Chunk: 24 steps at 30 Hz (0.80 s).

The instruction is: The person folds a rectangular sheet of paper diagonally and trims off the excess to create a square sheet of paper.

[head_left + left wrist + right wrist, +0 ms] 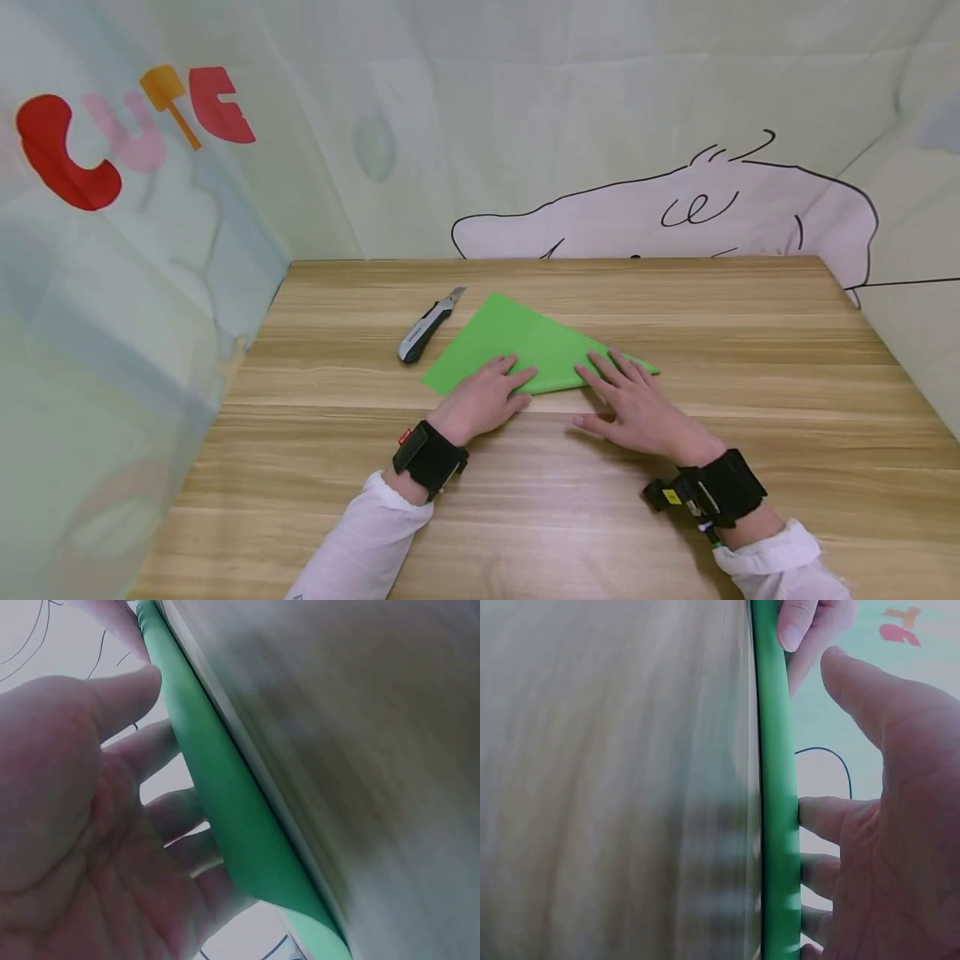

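A green sheet of paper [517,329], folded over with its rounded fold towards the person, lies on the wooden table. My left hand [483,398] rests on the sheet's lower left part, fingers spread and fairly straight. Towards the right corner, the fingers of my right hand [637,408] touch the sheet near its front edge, its thumb held off to the side. In the left wrist view the fold of the green paper [214,780] bulges slightly above the tabletop under the fingertips. The right wrist view shows straight fingers against the same fold [776,765].
A grey and black utility knife [427,332] lies left of the paper, its blade extended and pointing away. Bare wood table [570,517] stretches in front of the hands. A printed cloth backdrop [420,125] hangs behind and to the left.
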Motion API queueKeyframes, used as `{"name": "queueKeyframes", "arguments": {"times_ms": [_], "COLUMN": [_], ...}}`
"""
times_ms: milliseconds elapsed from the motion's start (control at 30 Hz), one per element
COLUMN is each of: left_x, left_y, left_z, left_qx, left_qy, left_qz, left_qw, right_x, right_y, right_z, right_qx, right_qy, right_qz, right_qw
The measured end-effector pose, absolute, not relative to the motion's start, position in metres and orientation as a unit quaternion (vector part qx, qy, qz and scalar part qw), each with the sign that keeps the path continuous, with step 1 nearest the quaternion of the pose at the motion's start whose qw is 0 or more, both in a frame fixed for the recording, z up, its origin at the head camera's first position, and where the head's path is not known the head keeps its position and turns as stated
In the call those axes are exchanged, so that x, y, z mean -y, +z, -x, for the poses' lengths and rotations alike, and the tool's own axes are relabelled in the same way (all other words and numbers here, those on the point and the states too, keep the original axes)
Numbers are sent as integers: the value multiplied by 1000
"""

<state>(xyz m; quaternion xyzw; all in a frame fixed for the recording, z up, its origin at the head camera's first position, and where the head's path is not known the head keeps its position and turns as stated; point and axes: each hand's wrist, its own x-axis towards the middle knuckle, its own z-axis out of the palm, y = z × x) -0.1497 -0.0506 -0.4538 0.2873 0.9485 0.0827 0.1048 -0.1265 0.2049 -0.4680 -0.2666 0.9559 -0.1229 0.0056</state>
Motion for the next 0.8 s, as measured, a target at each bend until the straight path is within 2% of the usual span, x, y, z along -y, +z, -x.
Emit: {"name": "queueKeyframes", "arguments": {"times_ms": [800], "left_x": [52], "left_y": [-454], "left_z": [149], "left_qx": [-955], "left_qy": [83], "left_qz": [-256], "left_qw": [121], "right_x": [-208], "right_y": [-451], "right_z": [124], "right_qx": [-959], "right_qy": [-104], "right_qz": [265], "right_qw": [-4]}}
